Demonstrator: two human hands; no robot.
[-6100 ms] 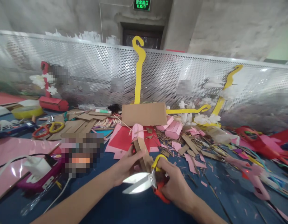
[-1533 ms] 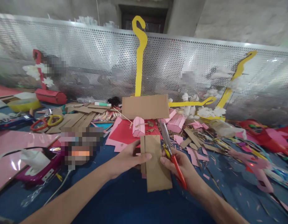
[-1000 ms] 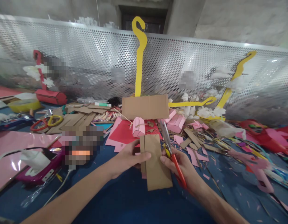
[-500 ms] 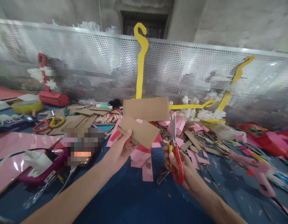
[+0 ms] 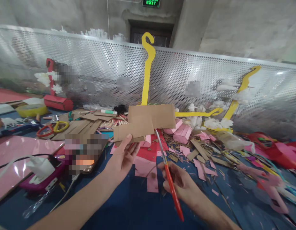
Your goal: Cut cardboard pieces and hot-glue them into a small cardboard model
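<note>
A small rectangle of brown cardboard (image 5: 135, 128) is pinched in my left hand (image 5: 125, 156), the thumb on top and the fingers beneath. My right hand (image 5: 180, 182) grips a pair of scissors (image 5: 170, 179) with red handles, seen nearly edge-on. Their blades point up and away, close to the right edge of the held piece; whether they touch it I cannot tell. Behind stands a larger cardboard panel (image 5: 162, 116), with a yellow hook-topped strip (image 5: 148, 70) rising behind it. Red and pink paper (image 5: 150, 153) lies under my hands.
A pink glue gun (image 5: 265, 185) lies at the right, near cardboard and paper scraps. On the left are a purple power socket (image 5: 40, 185), a phone (image 5: 90, 163) and other scissors (image 5: 53, 126). A perforated metal screen (image 5: 97, 70) borders the back.
The scissors have turned edge-on and moved left, toward the cardboard. My left hand has levelled the piece and shifted it slightly left. The view has tilted up a little.
</note>
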